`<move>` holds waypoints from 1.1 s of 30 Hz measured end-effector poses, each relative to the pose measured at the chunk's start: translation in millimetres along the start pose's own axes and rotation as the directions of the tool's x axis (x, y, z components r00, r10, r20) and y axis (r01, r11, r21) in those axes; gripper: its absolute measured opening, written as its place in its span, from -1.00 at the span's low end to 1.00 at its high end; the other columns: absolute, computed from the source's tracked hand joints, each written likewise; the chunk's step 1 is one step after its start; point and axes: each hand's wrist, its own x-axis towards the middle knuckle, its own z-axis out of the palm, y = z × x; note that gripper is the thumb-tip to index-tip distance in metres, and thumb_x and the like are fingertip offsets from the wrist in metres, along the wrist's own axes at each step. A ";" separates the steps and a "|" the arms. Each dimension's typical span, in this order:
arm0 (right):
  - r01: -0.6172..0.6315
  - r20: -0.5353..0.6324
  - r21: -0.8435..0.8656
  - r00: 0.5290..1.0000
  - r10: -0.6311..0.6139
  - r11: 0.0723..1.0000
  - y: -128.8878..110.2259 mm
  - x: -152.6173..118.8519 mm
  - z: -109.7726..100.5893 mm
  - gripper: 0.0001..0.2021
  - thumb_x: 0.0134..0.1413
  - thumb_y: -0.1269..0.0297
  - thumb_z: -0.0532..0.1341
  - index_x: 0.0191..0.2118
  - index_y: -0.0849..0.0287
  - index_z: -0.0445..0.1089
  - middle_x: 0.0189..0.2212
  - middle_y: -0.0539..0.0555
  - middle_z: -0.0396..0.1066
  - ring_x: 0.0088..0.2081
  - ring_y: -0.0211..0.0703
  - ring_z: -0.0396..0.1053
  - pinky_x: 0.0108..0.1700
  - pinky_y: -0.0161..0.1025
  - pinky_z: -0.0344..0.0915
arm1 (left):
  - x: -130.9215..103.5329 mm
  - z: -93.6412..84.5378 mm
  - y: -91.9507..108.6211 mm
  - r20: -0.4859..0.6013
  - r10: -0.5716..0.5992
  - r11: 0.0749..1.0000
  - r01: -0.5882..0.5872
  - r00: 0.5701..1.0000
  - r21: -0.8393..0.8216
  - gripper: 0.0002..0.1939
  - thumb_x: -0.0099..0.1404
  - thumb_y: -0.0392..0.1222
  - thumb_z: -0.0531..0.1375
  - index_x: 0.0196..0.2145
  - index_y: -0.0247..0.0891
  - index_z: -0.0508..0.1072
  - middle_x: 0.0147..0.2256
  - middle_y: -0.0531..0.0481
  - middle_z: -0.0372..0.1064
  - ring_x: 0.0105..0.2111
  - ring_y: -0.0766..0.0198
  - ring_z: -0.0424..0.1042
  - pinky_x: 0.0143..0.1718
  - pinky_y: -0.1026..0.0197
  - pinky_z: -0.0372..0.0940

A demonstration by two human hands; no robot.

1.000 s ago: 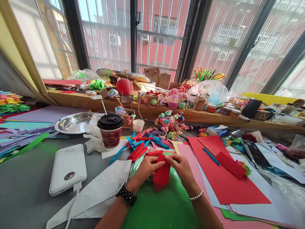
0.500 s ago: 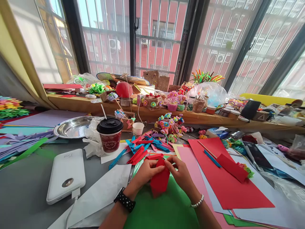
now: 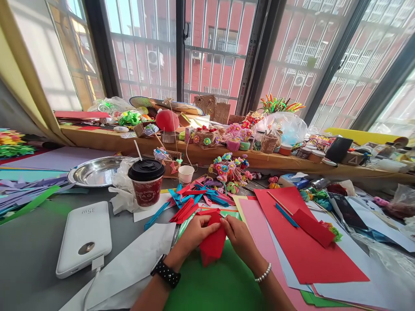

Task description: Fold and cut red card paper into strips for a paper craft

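Note:
A folded piece of red paper (image 3: 212, 244) hangs between my hands above a green sheet (image 3: 214, 287). My left hand (image 3: 198, 231), with a dark dotted watch strap at the wrist, pinches its upper left part between thumb and fingers. At the upper right edge of the paper, my right hand (image 3: 236, 231) has its fingertips closed; a beaded bracelet circles that wrist. Something small and shiny shows between the fingertips, too small to name. Folded red strips (image 3: 186, 210) and blue strips (image 3: 179, 196) lie in a pile just beyond my hands.
A lidded cup (image 3: 146, 183) with a straw and a white power bank (image 3: 84, 237) stand or lie on the left. Behind are a metal tray (image 3: 76, 177) and a small paper cup (image 3: 186, 174). Red sheets (image 3: 311, 242) and a phone (image 3: 348, 210) are on the right.
The whole view has shifted slightly, so the table items sit a little further left. Both hands keep their hold on the red paper, and my right hand's fingers are more closed together.

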 end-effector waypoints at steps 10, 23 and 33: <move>-0.096 0.184 0.305 0.982 0.040 0.948 -3.2 -0.8 -17.5 -0.68 0.07 0.13 -0.07 -0.61 0.18 0.09 -0.70 -0.08 0.12 -0.63 -0.35 0.08 -0.57 -0.39 0.02 | -2.8 -2.2 2.2 0.156 -0.020 0.998 0.029 0.988 -0.053 -0.73 -0.01 -0.03 0.15 -0.49 -0.32 0.38 -0.51 0.05 0.33 -0.51 0.34 0.26 -0.53 0.35 0.08; -0.165 0.226 0.491 0.972 0.058 0.855 -2.7 -1.3 -17.4 -0.70 -0.01 0.09 0.05 -0.58 0.22 0.18 -0.70 -0.09 0.10 -0.63 -0.38 0.04 -0.60 -0.40 -0.01 | -11.4 -3.7 11.7 0.311 -0.031 0.993 0.065 0.950 -0.098 -0.71 0.00 0.01 0.15 -0.45 -0.30 0.41 -0.47 0.04 0.36 -0.47 0.31 0.29 -0.48 0.33 0.11; -0.273 -0.012 0.801 0.882 0.470 0.533 2.5 1.8 -19.8 -0.72 -0.20 0.09 0.21 -0.54 0.23 0.25 -0.56 0.06 0.39 -0.52 -0.23 0.36 -0.50 -0.34 0.28 | 2.1 -10.5 6.0 -0.134 -0.092 0.915 0.031 0.987 -0.403 -0.52 -0.03 0.01 0.18 -0.17 -0.29 0.28 -0.22 -0.14 0.34 -0.23 0.18 0.35 -0.24 0.20 0.22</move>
